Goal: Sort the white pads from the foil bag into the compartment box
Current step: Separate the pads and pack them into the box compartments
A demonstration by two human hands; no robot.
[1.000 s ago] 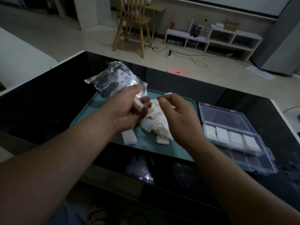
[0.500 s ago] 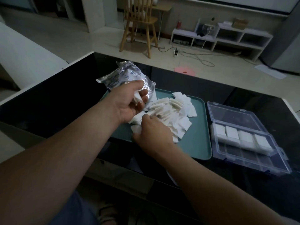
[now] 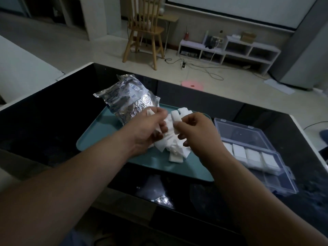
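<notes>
A crumpled silver foil bag (image 3: 126, 100) lies on the far left of a teal tray (image 3: 95, 137). A heap of white pads (image 3: 173, 148) covers the tray's middle. My left hand (image 3: 147, 130) hovers over the heap and holds a small stack of white pads in its curled fingers. My right hand (image 3: 198, 132) is raised beside it and pinches one white pad (image 3: 176, 119) upright between thumb and fingers. To the right stands the clear compartment box (image 3: 276, 176), lid open, with several compartments in one row holding white pads (image 3: 252, 156).
The tray and box sit on a glossy black table (image 3: 44, 125) with a white rim. Beyond its far edge are a wooden chair (image 3: 143, 31), a pink disc (image 3: 192, 85) on the floor, cables and a low white shelf (image 3: 229, 50).
My right hand has risen from the heap with one pad in its fingers and come level with my left hand. My left hand still holds its pads.
</notes>
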